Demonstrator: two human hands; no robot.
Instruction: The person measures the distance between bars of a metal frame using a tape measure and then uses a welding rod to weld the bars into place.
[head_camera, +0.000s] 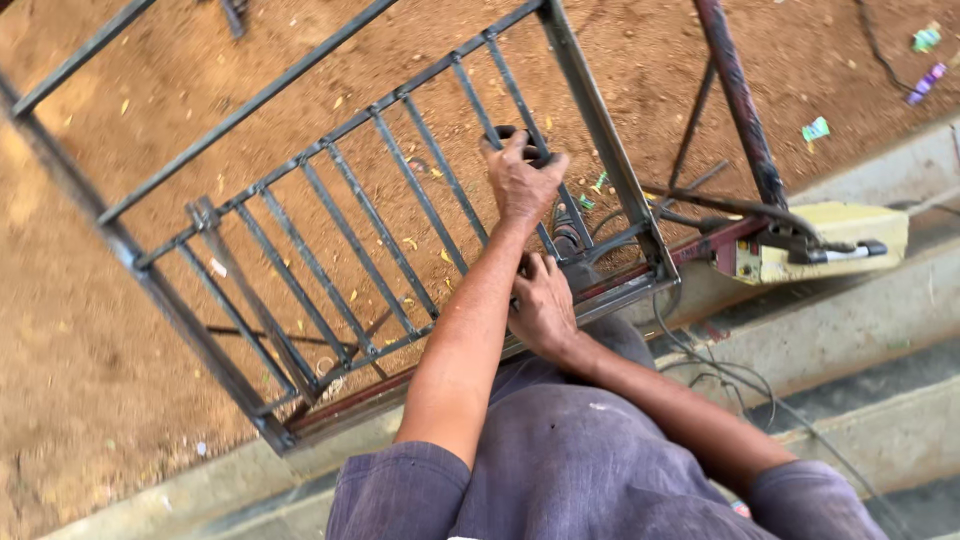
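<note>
- Left hand (522, 180) is gripping a dark tool (520, 135) against the grille (330, 250).
- Right hand (541, 305) is closing on the tool's body (568, 240) by the frame's lower bar.

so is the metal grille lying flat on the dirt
No, the metal grille stands propped at a slant, its lower edge on the concrete ledge, with the left hand gripping a dark tool handle at its bars.

The left hand (522, 180) covers most of the dark tool (520, 135) it grips. Under the right hand (542, 305), whatever it holds is hidden. Left of both hands, the grille (330, 230) runs past the picture's edge.
</note>
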